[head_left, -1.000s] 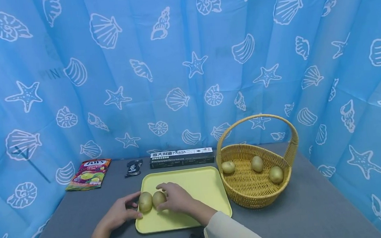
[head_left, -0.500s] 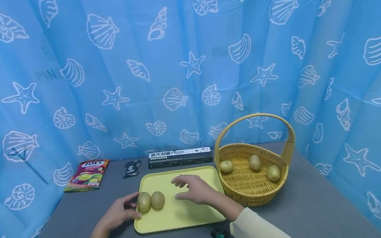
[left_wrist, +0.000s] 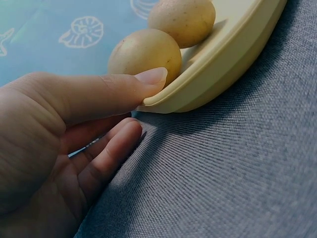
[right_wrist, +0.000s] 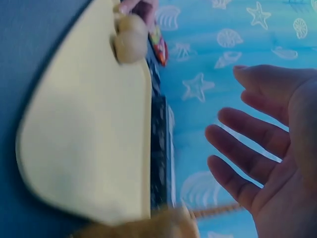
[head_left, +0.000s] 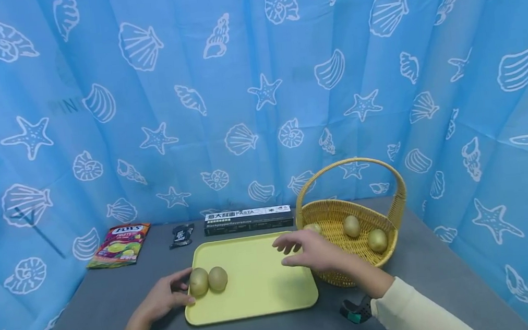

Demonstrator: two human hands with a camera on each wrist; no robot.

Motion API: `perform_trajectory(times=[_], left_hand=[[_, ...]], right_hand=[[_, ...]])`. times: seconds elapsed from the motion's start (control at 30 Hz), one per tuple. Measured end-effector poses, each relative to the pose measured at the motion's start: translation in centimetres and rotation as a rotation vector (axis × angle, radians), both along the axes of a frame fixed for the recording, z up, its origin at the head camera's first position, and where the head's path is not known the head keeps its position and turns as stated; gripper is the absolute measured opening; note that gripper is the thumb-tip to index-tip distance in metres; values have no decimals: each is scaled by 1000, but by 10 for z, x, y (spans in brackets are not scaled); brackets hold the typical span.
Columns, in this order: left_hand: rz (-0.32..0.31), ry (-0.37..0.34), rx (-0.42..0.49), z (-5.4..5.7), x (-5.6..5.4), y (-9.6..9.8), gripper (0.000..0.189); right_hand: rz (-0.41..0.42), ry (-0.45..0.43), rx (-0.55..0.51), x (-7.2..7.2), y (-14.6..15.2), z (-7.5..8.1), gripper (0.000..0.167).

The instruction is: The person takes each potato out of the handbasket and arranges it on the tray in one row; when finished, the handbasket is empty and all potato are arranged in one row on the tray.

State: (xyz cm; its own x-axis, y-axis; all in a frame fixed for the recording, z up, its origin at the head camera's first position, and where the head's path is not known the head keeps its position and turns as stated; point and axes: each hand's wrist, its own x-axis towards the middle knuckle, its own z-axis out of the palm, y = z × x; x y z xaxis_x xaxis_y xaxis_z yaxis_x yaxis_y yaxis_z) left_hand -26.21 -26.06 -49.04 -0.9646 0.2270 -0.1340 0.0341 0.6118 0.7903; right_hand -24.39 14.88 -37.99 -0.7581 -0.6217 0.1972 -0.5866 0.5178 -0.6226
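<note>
Two potatoes, a left one (head_left: 199,282) and a right one (head_left: 218,279), sit side by side at the left end of a yellow tray (head_left: 259,270). My left hand (head_left: 164,297) is at the tray's left edge, its thumb (left_wrist: 143,82) by the rim and overlapping the nearer potato (left_wrist: 148,52) in the left wrist view. Its other fingers hang relaxed just outside the rim. Over the tray's right side my right hand (head_left: 311,252) hovers with nothing in it, fingers (right_wrist: 240,148) loosely spread. It partly covers a potato (head_left: 314,227) in the wicker basket (head_left: 308,211).
The basket, with a tall arched handle (head_left: 348,162), stands right of the tray. Two more potatoes show inside, one in the middle (head_left: 351,226) and one at right (head_left: 377,240). Behind the tray lie a pasta box (head_left: 248,221), a small black packet (head_left: 182,235) and a candy bag (head_left: 119,246).
My right hand has let go of the right potato on the tray and moved right, up to the basket's near side. My left hand has stayed beside the left potato.
</note>
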Motion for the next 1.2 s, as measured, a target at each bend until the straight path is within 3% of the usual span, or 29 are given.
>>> perform_trajectory(times=[0.23,0.57,0.87,1.0,1.2], left_hand=[[-6,-11,-1,0,0,-1,84],[2,-15,14,-1,-1,0,81],[-33,6,25,-2,0,-2,82],[-29,4,29,-2,0,-2,83],[-8,-15,20,-4,-2,-3,84]], right_hand=[[27,-45,88,-9,43,21,32],[20,-171,236,-45,89,37,43],[-80,-228,288,-82,102,15,56],[-111,-255,209,-93,102,1,52],[-244,-334,92,-103,89,-24,48]])
